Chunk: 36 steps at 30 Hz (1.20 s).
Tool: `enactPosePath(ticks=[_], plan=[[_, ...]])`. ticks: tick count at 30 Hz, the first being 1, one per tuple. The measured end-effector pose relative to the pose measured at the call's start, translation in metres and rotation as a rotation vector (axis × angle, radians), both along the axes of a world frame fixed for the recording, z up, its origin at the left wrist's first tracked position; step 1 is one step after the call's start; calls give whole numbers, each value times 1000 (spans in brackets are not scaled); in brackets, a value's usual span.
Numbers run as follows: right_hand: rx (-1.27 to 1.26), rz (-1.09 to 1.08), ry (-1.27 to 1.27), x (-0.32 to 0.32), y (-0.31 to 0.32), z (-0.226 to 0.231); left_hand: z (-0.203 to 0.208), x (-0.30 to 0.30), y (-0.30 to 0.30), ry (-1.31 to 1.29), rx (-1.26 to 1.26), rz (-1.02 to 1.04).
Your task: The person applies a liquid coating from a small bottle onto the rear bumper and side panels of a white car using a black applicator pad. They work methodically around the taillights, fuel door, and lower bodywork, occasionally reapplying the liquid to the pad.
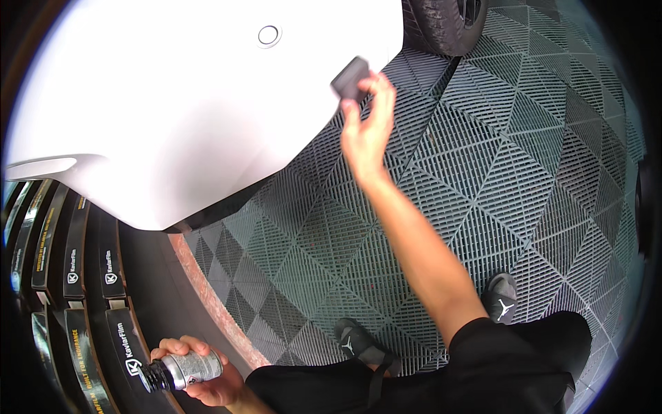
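In my right hand (pixel 369 121) is a dark grey rectangular block (pixel 350 78), like a sponge applicator, pinched between thumb and fingers. The block is at the lower edge of a white car's body panel (pixel 200 96); slight blur hides whether it touches the paint. Down at the lower left, my left hand (pixel 221 383) is closed around a small silver bottle (pixel 196 368) with a printed label. It is tilted on its side, its black neck (pixel 157 377) pointing left. A round sensor (pixel 269 36) sits in the panel above and left of the block.
A black tyre (pixel 445 27) stands at the top, beyond the panel's edge. Slotted grey tiles (pixel 476 200) cover the floor. Long black boxes (pixel 76 252) are stacked at the left, beside a reddish stone edge (pixel 207 297). My feet in dark slides (pixel 500 297) are below.
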State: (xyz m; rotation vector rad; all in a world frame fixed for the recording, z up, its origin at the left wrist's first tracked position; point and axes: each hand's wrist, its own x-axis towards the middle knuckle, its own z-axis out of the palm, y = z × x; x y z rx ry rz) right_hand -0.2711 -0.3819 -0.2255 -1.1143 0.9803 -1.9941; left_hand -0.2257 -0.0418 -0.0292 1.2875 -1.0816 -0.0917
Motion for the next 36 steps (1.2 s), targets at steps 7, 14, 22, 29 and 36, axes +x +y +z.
enactPosePath(ticks=[7, 14, 22, 29, 36], plan=[[64, 1, -139, -56, -94, 2, 1, -4, -12, -95, 62, -117], [111, 60, -206, -10, -8, 34, 3, 5, 14, -71, 13, -72], [39, 94, -90, 86, 135, 63, 3, 14, 36, -22, -126, 53], [-145, 95, 174, 72, 129, 61, 4, 17, 28, -34, -46, -116], [-99, -46, 180, -9, 27, 65, 2, -6, -8, -90, 5, -107]])
